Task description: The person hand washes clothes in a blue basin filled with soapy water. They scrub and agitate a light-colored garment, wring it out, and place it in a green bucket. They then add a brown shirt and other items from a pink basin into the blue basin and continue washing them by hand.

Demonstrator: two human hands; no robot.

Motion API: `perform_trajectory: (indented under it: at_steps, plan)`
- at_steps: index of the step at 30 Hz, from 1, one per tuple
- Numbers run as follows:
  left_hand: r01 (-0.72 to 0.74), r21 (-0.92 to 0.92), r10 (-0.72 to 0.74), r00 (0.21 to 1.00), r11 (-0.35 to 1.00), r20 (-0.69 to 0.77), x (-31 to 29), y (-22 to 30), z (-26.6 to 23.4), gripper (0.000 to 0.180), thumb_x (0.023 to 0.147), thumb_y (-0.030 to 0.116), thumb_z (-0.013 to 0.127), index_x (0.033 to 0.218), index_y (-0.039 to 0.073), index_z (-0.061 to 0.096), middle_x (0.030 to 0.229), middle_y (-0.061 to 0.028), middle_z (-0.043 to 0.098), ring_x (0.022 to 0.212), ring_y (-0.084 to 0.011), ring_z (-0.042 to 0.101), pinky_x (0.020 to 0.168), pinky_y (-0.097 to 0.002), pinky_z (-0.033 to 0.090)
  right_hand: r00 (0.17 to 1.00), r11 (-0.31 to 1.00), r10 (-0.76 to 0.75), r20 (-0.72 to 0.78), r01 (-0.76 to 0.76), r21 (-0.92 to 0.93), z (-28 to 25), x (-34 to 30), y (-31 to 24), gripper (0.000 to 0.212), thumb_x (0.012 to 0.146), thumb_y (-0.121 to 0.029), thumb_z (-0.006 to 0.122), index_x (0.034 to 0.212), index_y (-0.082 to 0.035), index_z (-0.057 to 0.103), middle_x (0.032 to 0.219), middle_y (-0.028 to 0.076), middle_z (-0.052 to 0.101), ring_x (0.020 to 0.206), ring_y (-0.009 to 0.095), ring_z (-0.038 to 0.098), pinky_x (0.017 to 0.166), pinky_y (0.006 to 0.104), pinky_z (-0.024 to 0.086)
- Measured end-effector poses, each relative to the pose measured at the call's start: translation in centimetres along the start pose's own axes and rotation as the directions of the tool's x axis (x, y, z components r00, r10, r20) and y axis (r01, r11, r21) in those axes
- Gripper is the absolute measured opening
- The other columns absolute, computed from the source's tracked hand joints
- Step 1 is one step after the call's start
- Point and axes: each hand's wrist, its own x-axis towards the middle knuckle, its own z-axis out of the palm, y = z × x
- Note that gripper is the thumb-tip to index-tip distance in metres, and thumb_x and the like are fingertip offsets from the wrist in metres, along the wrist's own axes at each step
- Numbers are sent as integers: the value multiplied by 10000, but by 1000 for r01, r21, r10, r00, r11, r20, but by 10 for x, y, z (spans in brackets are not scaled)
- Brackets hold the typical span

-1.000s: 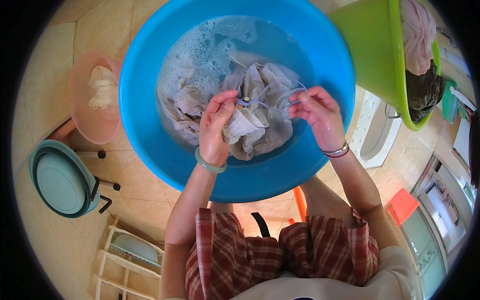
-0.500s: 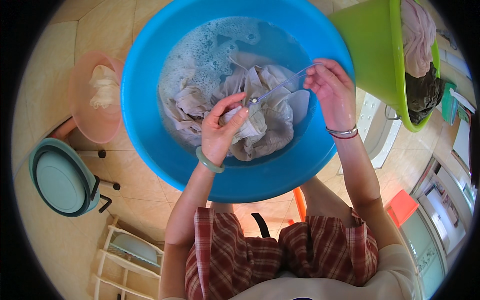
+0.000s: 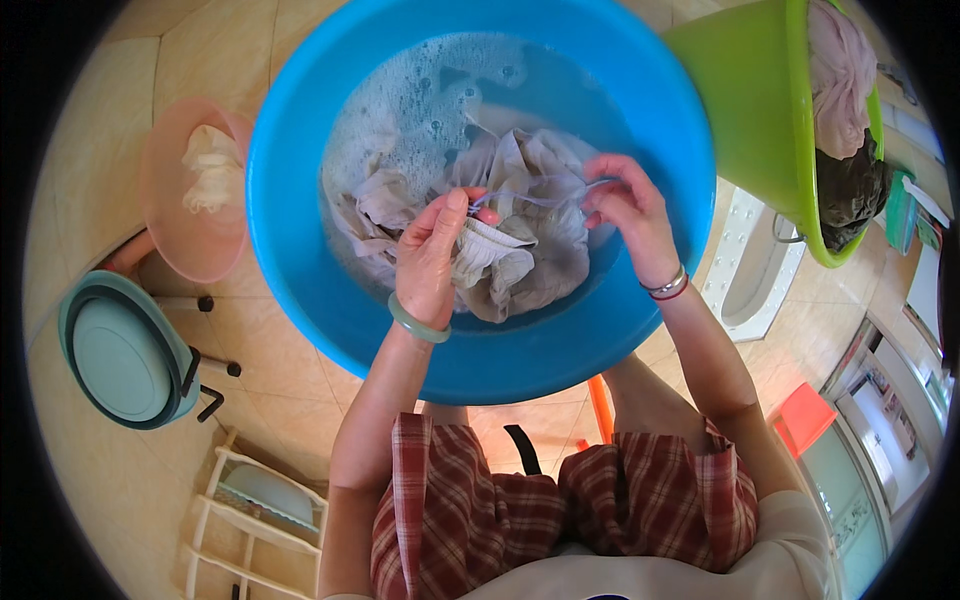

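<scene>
A large blue basin in front of me holds soapy water and a wet, pale greyish garment. My left hand pinches the garment's gathered edge and the near end of a thin lilac drawstring. Over the right part of the basin, my right hand has its fingers closed on the string's other part. Between the two hands the string hangs slack in a shallow curve. Most of the garment lies bunched in the water, its shape hidden in folds.
Left of the basin are a pink translucent tub with cream cloth, and a folded green-grey basin. A wooden rack stands lower left. At right, a tilted lime bucket holds pink and dark cloth, near a white floor pan.
My right hand has moved left and down, closer to my left hand. The drawstring, pulled straight before, now sags. My left hand has tilted slightly, still on the garment's edge.
</scene>
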Motion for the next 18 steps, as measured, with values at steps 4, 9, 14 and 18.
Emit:
perform_trajectory:
  at_steps: [4,9,14,18]
  plan:
    - [11,13,-12,995,1000,94,-7,9,8,352,989,249,564,1260,25,582,978,-62,668,888,-118,614,832,-264,487,915,844,-395,78,395,-364,19,-8,-16,143,848,-48,667,990,-55,650,933,54,628,875,149,599,657,269,505]
    - [-299,278,276,954,913,120,-12,1,15,314,949,136,623,1249,49,590,1030,-75,652,952,-102,585,852,-256,472,829,761,-364,424,527,-378,39,-7,-14,129,844,-124,724,940,-53,677,859,57,636,746,143,594,637,259,480]
    - [-481,700,581,806,528,115,-12,6,-8,320,923,62,640,1237,59,580,1053,-55,640,970,-113,575,867,-253,456,916,945,-149,372,243,-220,35,-9,-10,86,863,-125,709,885,-46,685,805,66,633,700,138,583,660,247,469]
    - [-495,716,639,764,492,89,-17,7,-9,271,939,35,611,1208,37,571,1068,-51,643,982,-108,577,876,-247,453,914,907,-200,352,309,-288,41,-8,-11,129,853,-93,677,969,-39,660,915,75,646,811,212,616,718,302,504]
